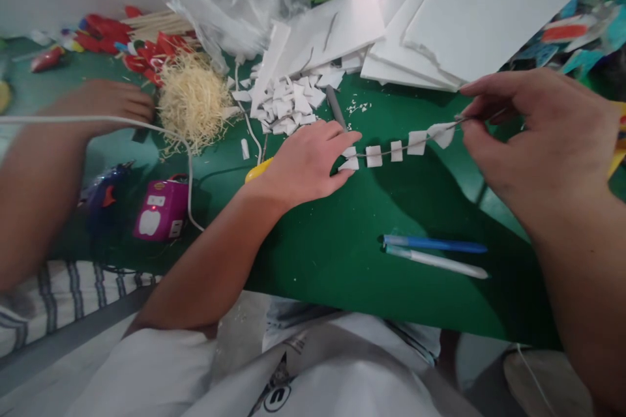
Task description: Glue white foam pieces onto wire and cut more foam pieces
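Note:
Between my two hands runs a thin dark string (384, 154) threaded through several small white foam pieces (417, 143). My left hand (310, 163) rests low over the green table, thumb and fingers closed on the foam piece (349, 160) at the string's left end. At the other end, my right hand (542, 124) is raised a little, pinching the string between thumb and fingertips beside a larger, tilted foam piece (443, 135). Just behind my left hand is a heap of loose white foam bits (288, 104), with a grey stick-like tool (335, 107) next to it.
White foam boards (479, 19) are stacked at the back. In front lie a blue pen (435, 244) and a white pen (440, 262). A purple power socket (161, 210) with a white cable (190, 176) sits left. Another person's hand (107, 104) is near pale shredded straw (193, 101).

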Demonstrator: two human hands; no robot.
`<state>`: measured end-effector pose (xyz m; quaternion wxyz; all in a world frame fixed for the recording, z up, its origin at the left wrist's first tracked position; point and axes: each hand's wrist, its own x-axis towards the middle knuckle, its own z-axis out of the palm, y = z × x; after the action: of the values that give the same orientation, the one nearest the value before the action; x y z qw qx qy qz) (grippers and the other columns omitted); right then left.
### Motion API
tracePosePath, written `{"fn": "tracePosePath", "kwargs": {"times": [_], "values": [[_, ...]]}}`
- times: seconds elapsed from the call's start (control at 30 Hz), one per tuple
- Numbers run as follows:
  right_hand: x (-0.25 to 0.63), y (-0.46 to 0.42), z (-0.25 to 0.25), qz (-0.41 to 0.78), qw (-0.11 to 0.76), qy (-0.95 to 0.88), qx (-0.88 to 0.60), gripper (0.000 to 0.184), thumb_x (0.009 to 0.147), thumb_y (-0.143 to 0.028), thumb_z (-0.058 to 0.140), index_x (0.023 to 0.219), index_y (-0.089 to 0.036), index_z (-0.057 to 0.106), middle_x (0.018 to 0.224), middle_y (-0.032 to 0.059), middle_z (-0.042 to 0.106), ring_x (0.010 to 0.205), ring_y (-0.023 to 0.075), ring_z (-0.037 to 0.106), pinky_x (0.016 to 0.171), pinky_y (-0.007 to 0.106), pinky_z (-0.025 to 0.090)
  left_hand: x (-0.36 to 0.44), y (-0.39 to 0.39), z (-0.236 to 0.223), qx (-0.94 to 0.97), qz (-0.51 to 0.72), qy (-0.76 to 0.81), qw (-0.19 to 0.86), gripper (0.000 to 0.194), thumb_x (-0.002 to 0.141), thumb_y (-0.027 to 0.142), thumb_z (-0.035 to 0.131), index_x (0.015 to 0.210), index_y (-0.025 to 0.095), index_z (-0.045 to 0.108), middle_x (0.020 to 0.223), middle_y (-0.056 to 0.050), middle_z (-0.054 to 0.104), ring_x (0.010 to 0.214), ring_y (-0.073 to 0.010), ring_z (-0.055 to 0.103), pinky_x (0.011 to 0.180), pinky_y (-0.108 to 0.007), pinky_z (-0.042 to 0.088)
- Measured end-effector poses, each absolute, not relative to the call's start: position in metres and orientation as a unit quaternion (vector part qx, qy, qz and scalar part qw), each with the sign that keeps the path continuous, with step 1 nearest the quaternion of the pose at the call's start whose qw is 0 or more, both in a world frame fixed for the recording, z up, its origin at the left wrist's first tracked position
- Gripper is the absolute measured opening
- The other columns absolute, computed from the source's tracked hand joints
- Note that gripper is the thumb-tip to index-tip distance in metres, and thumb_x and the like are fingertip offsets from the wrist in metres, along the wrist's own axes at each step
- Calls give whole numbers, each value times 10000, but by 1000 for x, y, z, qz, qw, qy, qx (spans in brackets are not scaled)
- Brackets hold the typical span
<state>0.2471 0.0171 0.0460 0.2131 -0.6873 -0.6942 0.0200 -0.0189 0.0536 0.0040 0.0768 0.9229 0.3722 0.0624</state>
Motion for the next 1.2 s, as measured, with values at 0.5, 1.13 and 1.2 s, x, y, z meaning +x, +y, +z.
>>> {"fn": "tracePosePath", "kwargs": {"times": [0.5,1.13,1.2], "values": [[251,11,28,9,435,-676,-594,198,887,-253,690,1025,-180,811,919,96,785,763,221,724,734,392,595,-15,54,-3,894,191,401,58,419,1068,393,428,1316,132,644,1121,-130,720,1100,-271,662,978,-420,519],[231,25,84,223,580,-455,-638,156,560,-139,741,697,-206,709,643,28,636,510,140,527,490,353,397,-17,54,-4,884,262,387,28,369,1057,276,411,1271,143,680,1210,-150,720,1143,-258,666,998,-412,520],[237,28,90,223,587,-458,-629,163,579,-155,742,727,-202,692,690,53,649,559,154,543,517,365,408,-17,53,-5,885,270,377,37,368,1055,266,415,1275,141,682,1221,-153,722,1157,-257,664,1012,-412,519]]}}
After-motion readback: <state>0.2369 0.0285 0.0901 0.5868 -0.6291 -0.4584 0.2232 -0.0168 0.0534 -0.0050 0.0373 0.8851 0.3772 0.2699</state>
